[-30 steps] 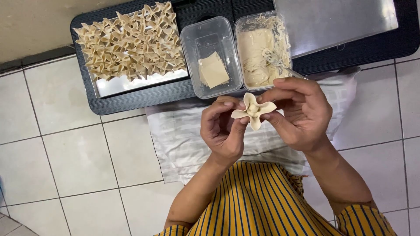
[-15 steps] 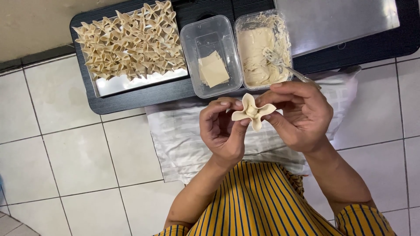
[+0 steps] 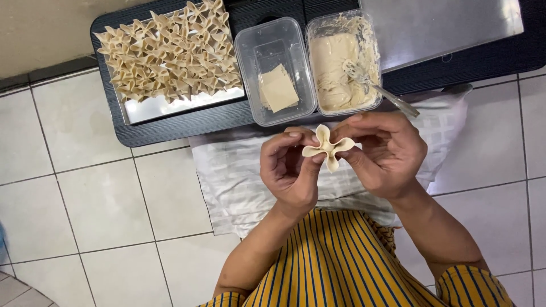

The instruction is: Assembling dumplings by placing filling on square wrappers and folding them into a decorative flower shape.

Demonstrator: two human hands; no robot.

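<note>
Near the middle of the frame, your left hand [image 3: 290, 170] and right hand [image 3: 384, 150] pinch a folded dumpling [image 3: 328, 148] between fingertips; shaping looks nearly done. Beyond it lie wrappers [image 3: 278, 88] and filling [image 3: 338, 65]; upper left, the tray [image 3: 170, 108] of finished pieces seems its place.

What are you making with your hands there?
Both hands, the left hand and the right hand, pinch a folded dumpling over a white cloth. Ahead, a tray holds many folded ones, one tub has square wrappers, and another tub has filling with a spoon.
</note>
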